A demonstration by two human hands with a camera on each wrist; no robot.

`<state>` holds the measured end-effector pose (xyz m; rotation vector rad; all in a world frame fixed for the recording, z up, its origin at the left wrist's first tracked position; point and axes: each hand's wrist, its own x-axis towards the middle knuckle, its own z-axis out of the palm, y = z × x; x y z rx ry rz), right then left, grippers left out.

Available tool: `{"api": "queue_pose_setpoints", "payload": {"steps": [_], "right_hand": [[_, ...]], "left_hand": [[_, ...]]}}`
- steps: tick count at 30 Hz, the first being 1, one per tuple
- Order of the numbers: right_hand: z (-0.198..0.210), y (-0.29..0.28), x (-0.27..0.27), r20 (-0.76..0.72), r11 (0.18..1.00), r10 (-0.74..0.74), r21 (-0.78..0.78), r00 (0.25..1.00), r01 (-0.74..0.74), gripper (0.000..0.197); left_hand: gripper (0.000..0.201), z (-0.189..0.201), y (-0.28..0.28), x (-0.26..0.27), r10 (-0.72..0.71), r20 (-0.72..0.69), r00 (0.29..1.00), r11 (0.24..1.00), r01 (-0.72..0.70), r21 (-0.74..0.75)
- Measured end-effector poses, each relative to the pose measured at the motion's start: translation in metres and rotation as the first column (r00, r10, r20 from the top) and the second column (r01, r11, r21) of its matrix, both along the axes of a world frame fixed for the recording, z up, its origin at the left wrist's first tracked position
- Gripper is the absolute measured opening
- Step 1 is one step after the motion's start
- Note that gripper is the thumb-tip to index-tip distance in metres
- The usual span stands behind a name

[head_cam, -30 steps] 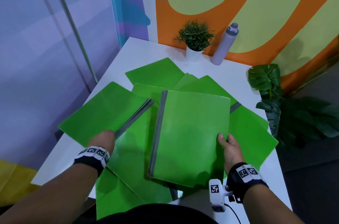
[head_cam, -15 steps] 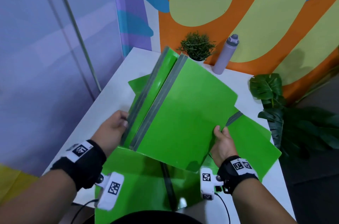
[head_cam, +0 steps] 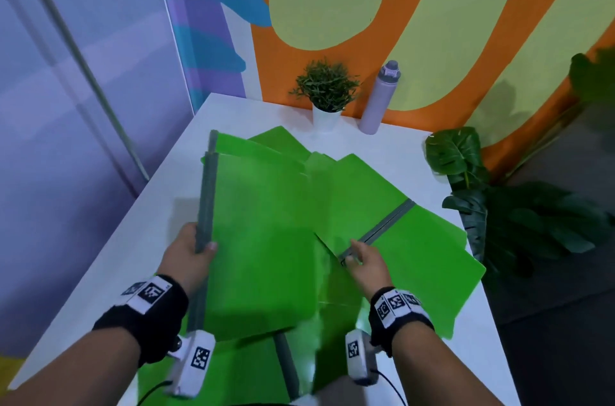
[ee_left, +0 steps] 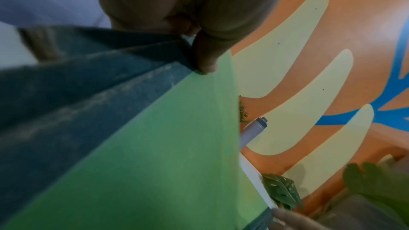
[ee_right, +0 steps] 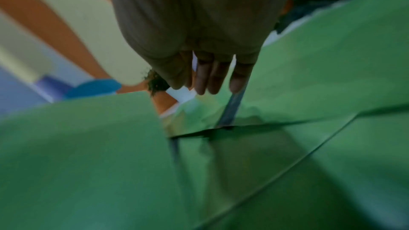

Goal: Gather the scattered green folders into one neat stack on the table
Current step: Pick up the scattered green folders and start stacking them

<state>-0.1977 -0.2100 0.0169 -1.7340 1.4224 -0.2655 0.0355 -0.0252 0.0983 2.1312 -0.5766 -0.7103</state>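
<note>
Gripping two stacked green folders [head_cam: 259, 239] by their grey spines, the left hand [head_cam: 189, 256] curls round them above the white table [head_cam: 139, 239]; the right hand [head_cam: 366, 264] pinches the grey spine of another green folder [head_cam: 426, 259] lying among the scattered ones

Setting: decorated indoor room, most like an office corner or a staged studio space; exact kind cannot be told. Evidence: white table [head_cam: 109, 256] set into a corner; rear wall painted as a mural [head_cam: 416, 23] in orange, pale yellow and blue bands; side wall [head_cam: 66, 89] plain lilac panels with a slanted grey rod; small potted plant [head_cam: 327, 89] in a white pot and lilac water bottle [head_cam: 377, 99] standing at the table's far edge; large-leafed plant [head_cam: 456, 152] beside the table; office-type green folders [head_cam: 266, 239] spread over the tabletop
</note>
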Motion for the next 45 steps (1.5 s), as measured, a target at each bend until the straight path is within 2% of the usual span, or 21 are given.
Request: {"api": "queue_pose_setpoints", "payload": {"steps": [1,3,6,10,11,14,17,19,22,24,27,29,32,34,37,39,40,42,44,45], "right_hand": [[-0.008,-0.004,-0.006,-0.163,0.998,0.032,-0.051,0.986,-0.041,0.057],[-0.023,-0.01,-0.017,-0.425,0.988,0.086,-0.08,0.901,-0.132,0.077],[-0.039,-0.017,-0.022,-0.577,0.972,0.183,-0.015,0.796,-0.235,0.092],[-0.049,-0.017,-0.021,-0.57,0.955,0.275,0.067,0.774,-0.289,0.083],[-0.049,-0.015,-0.021,-0.571,0.945,0.296,0.058,0.766,-0.322,0.085],[-0.041,-0.014,-0.019,-0.547,0.926,0.313,-0.005,0.776,-0.377,0.106],[-0.021,-0.024,-0.023,-0.524,0.915,0.301,-0.077,0.797,-0.396,0.109],[-0.002,-0.03,-0.026,-0.554,0.901,0.249,-0.168,0.795,-0.399,0.104],[0.031,-0.036,-0.033,-0.58,0.857,0.056,-0.39,0.813,-0.338,0.091],[0.05,-0.04,-0.038,-0.475,0.784,-0.085,-0.574,0.876,-0.235,0.086],[0.075,-0.046,-0.039,-0.215,0.58,-0.186,-0.812,0.959,-0.07,0.076],[0.089,-0.044,-0.032,-0.098,0.439,-0.155,-0.898,0.983,-0.02,0.064],[0.1,-0.023,-0.012,-0.106,0.292,0.074,-0.948,0.992,-0.123,0.057],[0.092,0.001,0.002,-0.191,0.244,0.263,-0.935,0.946,-0.257,0.06],[0.059,0.043,0.013,-0.268,0.311,0.507,-0.829,0.819,-0.464,0.071],[0.03,0.068,0.012,-0.28,0.329,0.644,-0.738,0.712,-0.589,0.082],[0.018,0.078,0.011,-0.292,0.305,0.694,-0.709,0.658,-0.636,0.08],[0.001,0.093,0.009,-0.341,0.225,0.758,-0.664,0.557,-0.713,0.061],[-0.009,0.1,0.008,-0.397,0.136,0.799,-0.612,0.451,-0.779,0.047],[-0.012,0.101,0.007,-0.424,0.094,0.812,-0.585,0.402,-0.806,0.043]], "left_hand": [[0.012,0.001,0.0,0.004,0.029,0.018,0.999,1.0,-0.029,0.005],[0.014,0.003,0.0,0.01,0.077,0.053,0.996,0.997,-0.077,0.011],[0.011,0.005,0.001,0.016,0.108,0.045,0.993,0.994,-0.109,0.023],[0.013,0.005,0.003,0.016,0.126,0.04,0.991,0.991,-0.128,0.043],[0.015,0.006,0.003,0.017,0.137,0.044,0.99,0.989,-0.138,0.043],[0.027,0.011,0.002,0.018,0.168,0.043,0.985,0.986,-0.169,0.018],[0.04,0.017,0.0,0.022,0.207,0.054,0.977,0.978,-0.206,-0.027],[0.053,0.019,0.002,0.026,0.224,0.061,0.973,0.972,-0.218,-0.09],[0.074,0.022,0.003,0.032,0.23,0.14,0.963,0.965,-0.208,-0.159],[0.068,0.023,0.004,0.039,0.235,0.2,0.951,0.963,-0.2,-0.179],[0.045,0.024,0.004,0.05,0.201,0.259,0.945,0.97,-0.155,-0.188],[0.04,0.022,0.001,0.054,0.167,0.235,0.958,0.975,-0.126,-0.183],[0.038,0.015,-0.007,0.048,0.086,0.133,0.987,0.987,-0.066,-0.144],[0.042,0.003,-0.012,0.039,0.044,0.067,0.997,0.992,-0.036,-0.117],[0.066,-0.029,-0.014,0.022,0.047,-0.112,0.993,0.993,-0.059,-0.106],[0.071,-0.052,-0.013,0.013,0.09,-0.283,0.955,0.99,-0.116,-0.074],[0.064,-0.062,-0.012,0.01,0.128,-0.385,0.914,0.983,-0.167,-0.071],[0.047,-0.074,-0.01,0.004,0.134,-0.518,0.845,0.981,-0.189,-0.054],[0.057,-0.077,-0.011,-0.003,0.103,-0.561,0.821,0.986,-0.159,-0.052],[0.065,-0.08,-0.011,-0.005,0.108,-0.52,0.848,0.988,-0.149,-0.038]]}}
